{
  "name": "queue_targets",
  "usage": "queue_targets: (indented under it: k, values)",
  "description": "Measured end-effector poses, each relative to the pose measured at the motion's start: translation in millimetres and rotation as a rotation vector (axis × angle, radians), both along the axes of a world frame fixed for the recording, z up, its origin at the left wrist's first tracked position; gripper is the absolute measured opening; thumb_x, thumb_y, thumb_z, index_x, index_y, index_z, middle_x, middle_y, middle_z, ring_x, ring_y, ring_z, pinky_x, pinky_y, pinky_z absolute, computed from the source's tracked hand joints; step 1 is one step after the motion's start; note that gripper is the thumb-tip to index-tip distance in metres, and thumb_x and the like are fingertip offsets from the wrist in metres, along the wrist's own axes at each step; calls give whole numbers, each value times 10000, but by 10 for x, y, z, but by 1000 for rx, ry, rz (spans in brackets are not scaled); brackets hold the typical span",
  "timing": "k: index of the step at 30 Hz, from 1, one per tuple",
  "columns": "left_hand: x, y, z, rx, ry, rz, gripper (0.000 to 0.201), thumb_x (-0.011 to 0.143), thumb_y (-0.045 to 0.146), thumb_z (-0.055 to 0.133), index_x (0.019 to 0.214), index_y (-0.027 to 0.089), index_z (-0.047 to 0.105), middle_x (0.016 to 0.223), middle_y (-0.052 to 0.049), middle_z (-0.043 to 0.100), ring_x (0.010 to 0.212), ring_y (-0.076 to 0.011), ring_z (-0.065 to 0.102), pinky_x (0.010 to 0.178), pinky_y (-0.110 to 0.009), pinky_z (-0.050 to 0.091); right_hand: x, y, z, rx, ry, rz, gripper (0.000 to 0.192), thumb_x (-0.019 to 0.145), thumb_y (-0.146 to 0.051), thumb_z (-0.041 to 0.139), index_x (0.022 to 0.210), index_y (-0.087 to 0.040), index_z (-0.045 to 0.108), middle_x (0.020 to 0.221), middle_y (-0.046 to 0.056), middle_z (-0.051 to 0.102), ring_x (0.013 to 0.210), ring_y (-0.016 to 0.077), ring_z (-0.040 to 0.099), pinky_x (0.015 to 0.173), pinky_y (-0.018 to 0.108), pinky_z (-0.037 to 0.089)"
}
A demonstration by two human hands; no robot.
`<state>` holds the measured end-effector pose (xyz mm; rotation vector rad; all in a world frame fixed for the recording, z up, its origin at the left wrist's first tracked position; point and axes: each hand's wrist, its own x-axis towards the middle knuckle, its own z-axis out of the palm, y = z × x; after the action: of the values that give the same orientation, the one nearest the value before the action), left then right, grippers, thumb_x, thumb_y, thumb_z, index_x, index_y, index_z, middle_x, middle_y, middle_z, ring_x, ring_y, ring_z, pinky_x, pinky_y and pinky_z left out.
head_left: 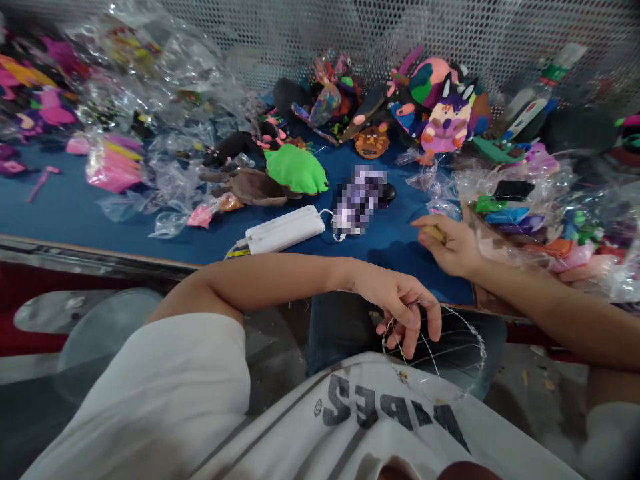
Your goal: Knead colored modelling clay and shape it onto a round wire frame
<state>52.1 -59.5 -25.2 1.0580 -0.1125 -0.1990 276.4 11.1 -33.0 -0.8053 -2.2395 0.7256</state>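
My left hand (403, 301) bends down over my lap, its fingers closed on a round frame of thin twisted wire (481, 347). Several fine wires cross the inside of that hoop. Resting by the table's front edge, my right hand (453, 247) pinches a small yellowish piece (434, 232) between thumb and fingers. Part of the piece is covered by the fingers. Just right of this hand lie clear plastic bags with coloured clay pieces (510, 213). To its left is a purple pixelated object (360, 200) on the blue tabletop (400, 250).
A white power bank (285, 230) with a cable lies near the front edge. Behind it are a bright green scalloped shape (296, 169) and a brown one (257, 187). Clay animal figures (447, 123), a clear bottle (537, 93) and crumpled plastic (165, 73) line the mesh wall (300, 27).
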Motion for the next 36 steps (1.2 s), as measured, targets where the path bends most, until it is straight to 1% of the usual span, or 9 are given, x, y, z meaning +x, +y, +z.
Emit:
queue_targets:
  k: [5,9,15,21,24,28,30,33,36]
  values:
    - [-28,77,1,1,55,-101,428,1015,448,809,1357,251,645,1165,-103,866,933,-192,843,679,-256,656,-540,75,175,384,-626,253,791,1008,-716,660,1636,-242,575,995,96,839,767,250,721,634,337,407]
    - [-62,96,37,-7,65,-95,456,997,439,834,1372,257,649,1164,-96,868,945,-199,845,689,-260,659,-903,73,364,593,-882,425,848,1046,-659,619,1773,-310,358,899,83,800,612,212,598,607,319,240]
    - [-88,131,56,-39,79,-52,486,974,451,861,1361,240,655,1158,-112,869,935,-219,853,693,-282,674,-899,64,415,567,-896,415,771,1048,-644,618,1686,-227,505,862,93,793,610,220,598,627,332,251]
    - [-89,94,57,-61,41,72,441,976,465,858,1312,242,681,1172,-122,866,944,-222,858,697,-298,690,-448,181,384,424,-467,339,506,1028,-663,655,1278,-231,739,979,63,819,779,217,704,669,341,375]
    - [-66,68,27,-89,-36,434,424,953,506,872,1229,219,727,1118,-126,873,874,-227,858,663,-298,679,-227,258,378,235,-191,249,403,1024,-610,694,1180,-243,749,944,39,796,772,193,687,707,346,458]
    - [-38,171,-1,-62,-204,1233,336,986,459,848,1210,224,760,1084,-73,886,864,-158,839,720,-237,637,-32,338,215,-213,214,53,419,1075,-623,563,1101,-240,730,796,7,651,654,159,548,593,315,422]
    - [-25,254,-3,-21,-215,1498,308,983,437,854,1191,230,760,1084,-54,887,851,-129,810,673,-202,581,35,362,98,-477,364,53,358,1029,-587,629,1178,-263,661,784,-21,596,628,153,510,541,293,391]
    - [-1,337,-7,26,-161,1697,357,946,462,881,1181,236,733,1101,-51,881,784,-127,760,598,-212,527,81,325,16,-661,413,175,488,897,-530,795,1264,-299,570,867,-26,618,665,156,536,529,278,397]
    - [26,356,-31,41,-106,1796,409,924,493,895,1181,238,704,1114,-48,874,780,-137,754,631,-246,564,32,182,85,-591,340,222,596,832,-536,899,1264,-308,557,896,-21,591,685,149,513,564,281,419]
